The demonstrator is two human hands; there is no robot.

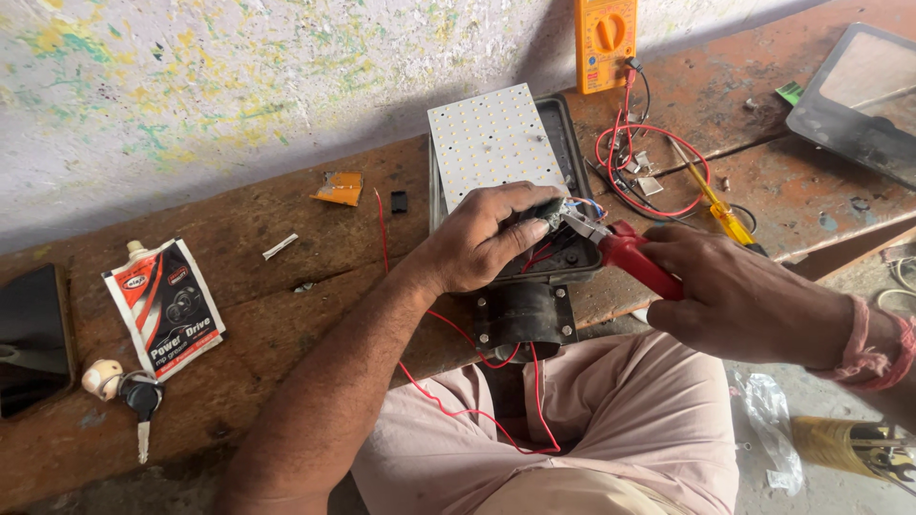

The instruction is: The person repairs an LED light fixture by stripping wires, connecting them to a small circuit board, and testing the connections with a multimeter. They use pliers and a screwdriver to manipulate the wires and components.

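A dark flood-light housing (572,162) lies on the worn wooden bench, with a white panel of small light dots (494,141) tilted up in it. My left hand (482,238) pinches a small circuit part (551,212) with coloured wires at the housing's near end. My right hand (739,300) grips red-handled pliers (630,256), whose metal jaws touch that part. Thin red wires (468,377) run from the housing down over my lap.
An orange multimeter (604,43) leans on the wall, its red lead (649,157) coiled beside a yellow screwdriver (720,210). A dark glass cover (859,95) lies far right. A grease pouch (167,305), a key (143,410) and a dark tray (33,339) sit at left.
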